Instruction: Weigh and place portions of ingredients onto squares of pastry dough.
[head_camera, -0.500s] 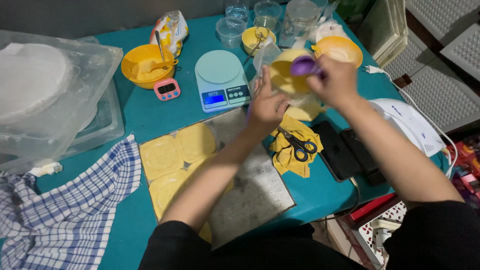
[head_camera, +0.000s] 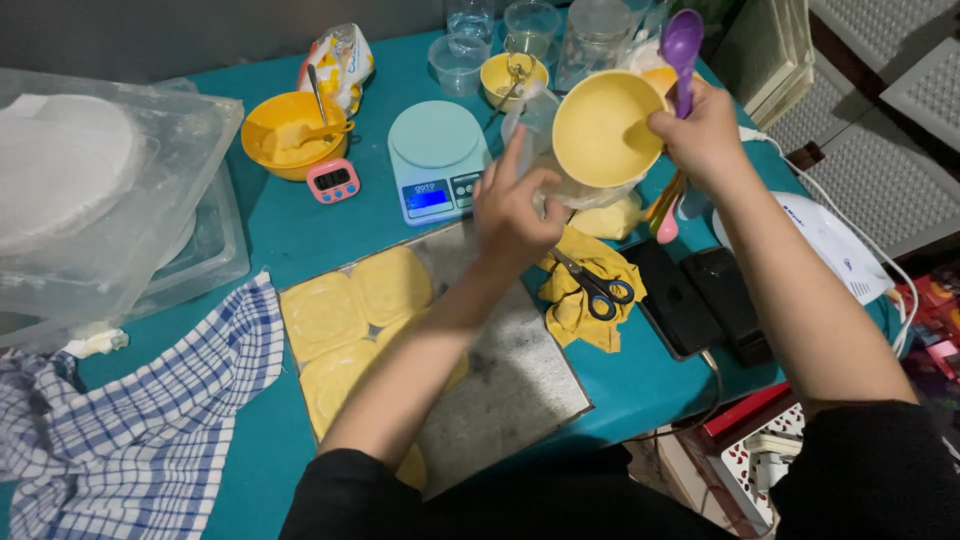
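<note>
Two hands work above the teal worktop (head_camera: 300, 230). Right hand (head_camera: 700, 135) tilts a yellow bowl (head_camera: 603, 128), fingers pinching its rim and a purple spoon (head_camera: 682, 45). Left hand (head_camera: 512, 205), fingers loosely curled, grips a clear bag (head_camera: 575, 190) under the bowl, right of the scale (head_camera: 436, 158), beyond the scissors (head_camera: 597, 287)

Your right hand (head_camera: 705, 135) grips a pale yellow round plastic bowl (head_camera: 603, 128) and a purple plastic spoon (head_camera: 682, 45). Your left hand (head_camera: 512, 208) is on clear plastic film (head_camera: 535, 110). Teal tabletop (head_camera: 300, 235). At 9 o'clock from your left hand, pale yellow dough squares (head_camera: 355, 300) on a grey metal tray (head_camera: 510, 370). At 10 o'clock, mint-green scale (head_camera: 437, 155), pink timer (head_camera: 333, 180), orange-yellow bowl (head_camera: 290, 130). At 8 o'clock, blue-white checked cloth (head_camera: 150, 420). At 4 o'clock, black-handled scissors (head_camera: 598, 290) on mustard cloth (head_camera: 575, 310).
</note>
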